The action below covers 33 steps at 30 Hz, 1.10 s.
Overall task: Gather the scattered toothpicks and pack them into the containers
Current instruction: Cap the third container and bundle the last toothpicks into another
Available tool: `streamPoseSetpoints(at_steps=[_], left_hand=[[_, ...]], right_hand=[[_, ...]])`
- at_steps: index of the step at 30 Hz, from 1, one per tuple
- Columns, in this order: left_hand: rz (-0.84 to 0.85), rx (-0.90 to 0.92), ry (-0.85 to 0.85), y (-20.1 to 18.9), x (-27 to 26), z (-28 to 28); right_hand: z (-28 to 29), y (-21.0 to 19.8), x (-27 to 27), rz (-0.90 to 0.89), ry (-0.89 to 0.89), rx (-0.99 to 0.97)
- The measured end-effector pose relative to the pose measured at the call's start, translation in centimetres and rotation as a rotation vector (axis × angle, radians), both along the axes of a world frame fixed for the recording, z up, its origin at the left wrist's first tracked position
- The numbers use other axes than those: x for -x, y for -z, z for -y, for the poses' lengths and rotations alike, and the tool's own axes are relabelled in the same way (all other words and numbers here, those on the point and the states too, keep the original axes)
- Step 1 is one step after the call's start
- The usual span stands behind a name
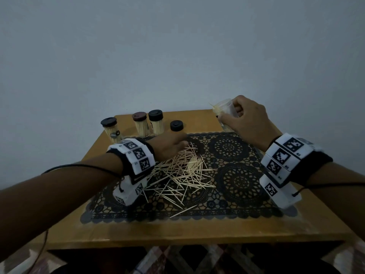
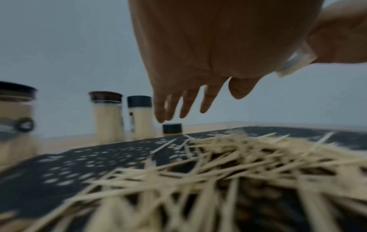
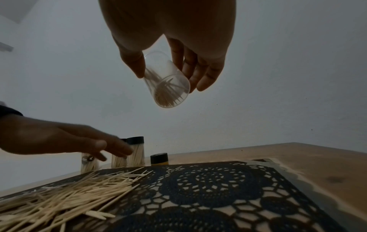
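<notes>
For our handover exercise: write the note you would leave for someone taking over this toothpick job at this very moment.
Right hand: grips the clear container in the air, tilted, lidless, a few toothpicks inside.
Left hand: open, fingers straight, holding nothing, over the far edge of the toothpick pile.
Placement: the pile lies on the black lace mat; three capped containers and a loose black cap stand along the back of the table.
Done: three containers look full and capped.
Left: pack the pile into the held container, then cap it.
</notes>
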<state>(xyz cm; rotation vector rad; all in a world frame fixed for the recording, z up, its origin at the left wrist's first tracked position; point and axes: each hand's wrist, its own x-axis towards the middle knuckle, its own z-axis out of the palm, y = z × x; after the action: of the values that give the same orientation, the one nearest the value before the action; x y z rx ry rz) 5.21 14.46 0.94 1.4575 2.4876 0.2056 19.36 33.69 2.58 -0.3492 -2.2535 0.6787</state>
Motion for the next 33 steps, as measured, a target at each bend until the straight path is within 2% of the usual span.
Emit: streamPoseSetpoints(at_steps=[2,4,6,14,17,24,28,33], left_hand=[[-0.05,0.071,-0.106,0.3,1.5,1.0],[0.003,0.181,-0.169,0.7,2.0,1.8],[0.076,0.225,-0.15,0.8,1.3,2.2],[0.217,-0.026,-0.058,0.4,-0.7,2.2],[0.134,-0.042,-0.072,0.2,-0.3,2.8],[0.011,0.137,-0.025,1.9,-3.1,2.0],[-0.129,0.12,-0.049,3.4,-4.7,1.0],[-0.171,-0.005,-0.034,3.3,-4.1,1.0]], right_hand=[[0.0,0.1,0.2,0.003,0.001,-0.001],[0.1,0.4,0.5,0.02,-0.003,-0.006],[0.2,0.9,1.0,0.045,-0.027,-0.016],[2.2,2.3,3.3,0.1,-0.121,-0.046],[2.4,2.5,3.4,0.122,-0.144,-0.048],[1.4,3.2,3.1,0.187,-0.133,-0.058],[1.7,3.4,3.2,0.207,-0.15,-0.076],[2.0,3.2,2.8,0.24,-0.165,-0.082]])
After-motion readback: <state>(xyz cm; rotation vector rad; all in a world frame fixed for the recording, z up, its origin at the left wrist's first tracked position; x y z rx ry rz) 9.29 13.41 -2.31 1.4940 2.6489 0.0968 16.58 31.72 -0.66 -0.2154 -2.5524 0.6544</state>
